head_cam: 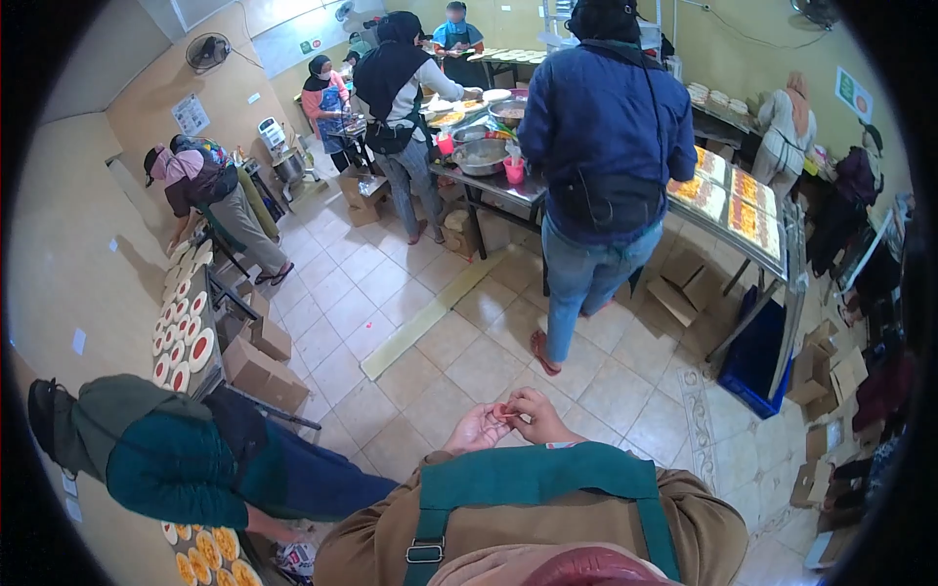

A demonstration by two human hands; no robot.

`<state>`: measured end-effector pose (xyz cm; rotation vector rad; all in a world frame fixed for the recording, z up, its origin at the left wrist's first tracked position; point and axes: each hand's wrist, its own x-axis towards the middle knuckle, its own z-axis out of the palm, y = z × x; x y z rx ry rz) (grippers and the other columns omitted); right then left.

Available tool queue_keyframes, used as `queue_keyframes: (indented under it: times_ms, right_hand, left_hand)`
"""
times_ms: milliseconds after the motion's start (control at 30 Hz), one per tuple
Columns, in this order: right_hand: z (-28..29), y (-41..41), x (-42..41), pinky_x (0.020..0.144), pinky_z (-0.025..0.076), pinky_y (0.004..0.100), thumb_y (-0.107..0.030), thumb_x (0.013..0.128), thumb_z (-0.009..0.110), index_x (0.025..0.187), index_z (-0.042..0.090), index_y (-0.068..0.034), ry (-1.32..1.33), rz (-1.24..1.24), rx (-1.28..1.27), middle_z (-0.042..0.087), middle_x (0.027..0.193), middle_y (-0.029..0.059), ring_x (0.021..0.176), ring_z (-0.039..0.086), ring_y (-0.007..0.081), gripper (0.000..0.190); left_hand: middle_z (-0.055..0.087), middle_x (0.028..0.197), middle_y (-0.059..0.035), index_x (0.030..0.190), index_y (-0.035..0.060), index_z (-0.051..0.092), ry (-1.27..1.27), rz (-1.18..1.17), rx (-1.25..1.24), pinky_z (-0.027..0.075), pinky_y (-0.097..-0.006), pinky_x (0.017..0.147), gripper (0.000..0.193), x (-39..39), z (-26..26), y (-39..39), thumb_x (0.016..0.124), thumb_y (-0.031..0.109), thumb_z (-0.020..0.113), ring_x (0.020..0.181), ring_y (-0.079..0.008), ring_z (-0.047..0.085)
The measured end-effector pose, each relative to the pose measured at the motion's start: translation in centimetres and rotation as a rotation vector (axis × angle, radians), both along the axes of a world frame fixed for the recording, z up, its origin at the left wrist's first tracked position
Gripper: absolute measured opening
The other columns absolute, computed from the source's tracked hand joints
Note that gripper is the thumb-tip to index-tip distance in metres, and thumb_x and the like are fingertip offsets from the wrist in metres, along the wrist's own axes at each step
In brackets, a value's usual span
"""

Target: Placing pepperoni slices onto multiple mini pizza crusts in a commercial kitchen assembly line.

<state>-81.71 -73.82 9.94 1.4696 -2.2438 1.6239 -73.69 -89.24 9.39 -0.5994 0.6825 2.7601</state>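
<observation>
My left hand is turned partly palm up in front of the green apron, its fingers curled around a small reddish item. From the other side, the fingers of my right hand pinch at the same item. It is too small to tell exactly what it is. Both hands meet close to my chest, above the tiled floor.
A person in a blue jacket stands ahead at a metal table with bowls. Topped trays lie at right. Rounds with red sauce cover a left-hand table, beside which someone bends. Cardboard boxes sit below.
</observation>
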Motion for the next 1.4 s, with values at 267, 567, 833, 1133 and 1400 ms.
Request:
queue_keyframes:
  times_ms: [267, 567, 833, 1133, 1400]
  right_hand:
    - [4.5, -9.5, -16.3, 0.07, 0.047, 0.0244, 0.006, 0.074, 0.056, 0.081, 0.051, -0.002, -0.347, 0.087, 0.047, 0.052, 0.083, 0.0058, 0.083, 0.056, 0.013, 0.012]
    - [15.4, -23.3, -29.3, 0.067, 0.049, 0.0293, 0.009, 0.075, 0.051, 0.082, 0.048, 0.002, -0.031, 0.184, -0.15, 0.051, 0.084, 0.0126, 0.078, 0.06, 0.021, 0.01]
    - [11.6, -27.3, -34.6, 0.065, 0.049, 0.0318, 0.006, 0.069, 0.053, 0.077, 0.049, 0.001, -0.258, 0.017, -0.179, 0.052, 0.08, 0.0139, 0.075, 0.058, 0.027, 0.01]
    - [12.8, -26.4, -37.2, 0.066, 0.046, 0.0265, 0.003, 0.069, 0.056, 0.081, 0.053, 0.001, -0.298, -0.088, -0.173, 0.054, 0.082, 0.0094, 0.075, 0.057, 0.0157, 0.013]
    - [9.5, -26.8, -37.9, 0.069, 0.048, 0.0328, 0.001, 0.07, 0.056, 0.08, 0.052, 0.002, -0.262, 0.028, -0.097, 0.054, 0.086, 0.0146, 0.078, 0.058, 0.0276, 0.011]
  left_hand:
    - [0.053, 0.09, -0.0028, 0.099, 0.0078, 0.052, 0.113, -0.183, -0.379, 0.047, -0.036, 0.08, 0.018, -15.5, 6.3, -10.6, 0.09, 0.023, 0.048, 0.085, -0.0164, 0.056]
    - [0.061, 0.085, -0.0185, 0.124, 0.0067, 0.037, 0.725, 0.746, -2.302, 0.045, -0.0441, 0.073, 0.048, -40.5, 36.4, -25.3, 0.079, 0.016, 0.053, 0.085, -0.035, 0.058]
    - [0.058, 0.104, -0.0229, 0.111, 0.0005, 0.047, 0.199, 0.143, -2.844, 0.047, -0.0459, 0.078, 0.046, -55.6, 43.0, -29.2, 0.078, 0.031, 0.056, 0.093, -0.034, 0.059]
    - [0.062, 0.068, -0.0091, 0.114, 0.0037, 0.048, 0.187, 0.081, -2.666, 0.048, -0.0286, 0.049, 0.04, -56.9, 47.8, -34.6, 0.079, 0.022, 0.053, 0.056, -0.0185, 0.06]
    - [0.062, 0.077, -0.0151, 0.106, 0.0011, 0.051, 0.627, 1.466, -1.807, 0.048, -0.0287, 0.048, 0.042, -52.4, 50.1, -43.6, 0.072, 0.025, 0.06, 0.059, -0.0174, 0.061]
